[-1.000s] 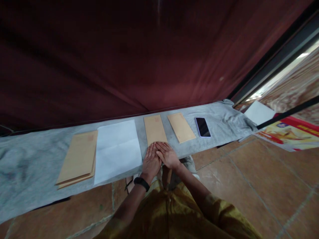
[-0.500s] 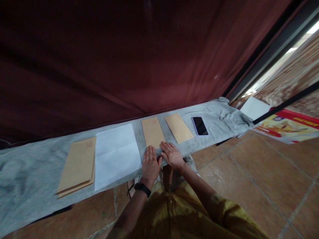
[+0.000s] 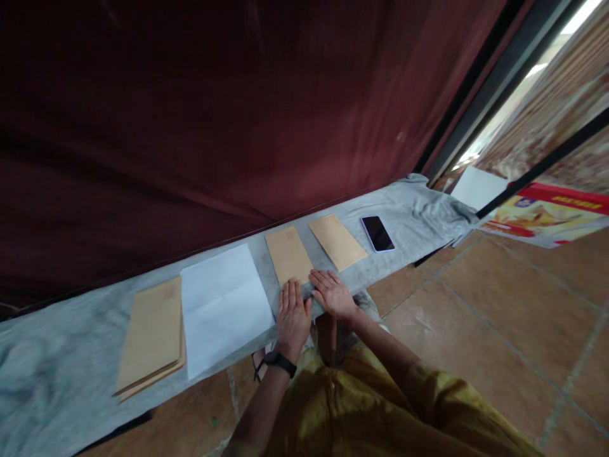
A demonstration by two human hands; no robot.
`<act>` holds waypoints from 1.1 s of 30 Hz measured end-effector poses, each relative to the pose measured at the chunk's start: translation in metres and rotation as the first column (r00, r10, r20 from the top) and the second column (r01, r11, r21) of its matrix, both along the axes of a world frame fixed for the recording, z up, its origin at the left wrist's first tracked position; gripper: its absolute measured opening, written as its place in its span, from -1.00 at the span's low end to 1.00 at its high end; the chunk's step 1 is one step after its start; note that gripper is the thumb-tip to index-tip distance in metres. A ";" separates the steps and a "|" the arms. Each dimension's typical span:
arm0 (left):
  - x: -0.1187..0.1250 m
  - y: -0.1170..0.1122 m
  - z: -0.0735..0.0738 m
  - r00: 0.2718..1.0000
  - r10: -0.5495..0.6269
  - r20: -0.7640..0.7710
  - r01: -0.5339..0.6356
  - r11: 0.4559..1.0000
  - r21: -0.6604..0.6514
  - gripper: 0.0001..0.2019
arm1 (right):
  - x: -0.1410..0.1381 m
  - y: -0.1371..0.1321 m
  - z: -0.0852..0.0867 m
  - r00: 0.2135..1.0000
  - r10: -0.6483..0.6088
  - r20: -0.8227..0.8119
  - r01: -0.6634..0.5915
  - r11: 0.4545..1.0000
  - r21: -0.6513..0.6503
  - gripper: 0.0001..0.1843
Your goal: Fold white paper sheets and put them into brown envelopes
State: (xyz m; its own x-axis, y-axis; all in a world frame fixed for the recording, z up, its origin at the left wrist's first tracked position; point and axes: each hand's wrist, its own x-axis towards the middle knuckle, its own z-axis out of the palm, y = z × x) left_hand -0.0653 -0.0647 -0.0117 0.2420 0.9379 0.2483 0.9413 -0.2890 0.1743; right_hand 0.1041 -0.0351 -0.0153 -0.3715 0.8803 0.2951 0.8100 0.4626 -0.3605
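A brown paper envelope (image 3: pixel 288 252) lies flat in front of me on the cloth-covered bench. My left hand (image 3: pixel 292 315) rests at its near end, palm down with the fingers stretched out and the tips on the paper. Beside it, my right hand (image 3: pixel 332 294) lies flat too, its fingertips at the envelope's near right corner. Neither hand grasps anything. To the right is a second brown envelope (image 3: pixel 337 241), apart from my hands. Left of my hands lie a large white sheet of paper (image 3: pixel 223 311) with faint creases and a small stack of brown envelopes (image 3: pixel 150 336).
A phone (image 3: pixel 378 233) with a dark screen lies on the grey cloth (image 3: pixel 413 206) at the right. A dark red curtain (image 3: pixel 238 127) hangs along the bench's far edge. A red and yellow printed box (image 3: pixel 547 219) stands on the tiled floor (image 3: pixel 476 304) at the right.
The camera view has tilted and shifted slightly. Both hands remain flat at the near end of the middle envelope, and the papers and phone lie as before.
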 end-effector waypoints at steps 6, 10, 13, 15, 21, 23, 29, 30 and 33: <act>0.007 0.014 -0.001 0.988 -0.150 -0.029 0.147 0.986 -0.076 -0.43 | 0.000 0.001 -0.003 1.000 -0.017 0.023 0.017 1.000 -0.002 -0.49; 0.007 0.017 0.000 0.988 -0.148 -0.041 0.144 0.985 -0.092 -0.44 | -0.001 0.000 -0.001 0.999 -0.017 0.034 0.017 1.000 -0.010 -0.50; 0.005 0.014 0.002 0.992 -0.117 -0.054 0.112 0.989 -0.093 -0.43 | -0.001 -0.002 0.000 0.999 -0.035 0.028 0.035 0.999 -0.010 -0.50; 0.003 0.012 0.002 0.994 -0.097 -0.054 0.093 0.992 -0.084 -0.41 | -0.001 -0.003 0.000 0.998 -0.054 0.023 0.054 0.998 -0.011 -0.50; -0.003 0.007 -0.001 0.999 -0.034 -0.024 0.033 0.999 -0.028 -0.35 | 0.000 -0.006 -0.002 0.995 -0.093 0.038 0.093 0.995 -0.016 -0.49; -0.004 0.006 -0.002 1.000 -0.021 -0.012 0.021 1.000 -0.004 -0.35 | -0.001 -0.006 -0.002 0.994 -0.099 0.036 0.100 0.995 -0.015 -0.50; -0.005 0.004 -0.005 1.000 -0.010 0.014 0.010 1.000 0.007 -0.34 | -0.002 -0.004 0.000 0.994 -0.108 0.000 0.107 0.993 -0.042 -0.50; -0.005 0.003 -0.005 1.000 -0.013 0.016 0.013 1.000 0.007 -0.34 | -0.002 -0.003 0.001 0.995 -0.099 -0.010 0.099 0.994 -0.047 -0.49; -0.005 0.004 -0.007 1.000 -0.015 0.020 0.015 1.000 0.010 -0.36 | -0.007 0.001 0.003 0.997 -0.055 -0.045 0.053 0.997 -0.050 -0.47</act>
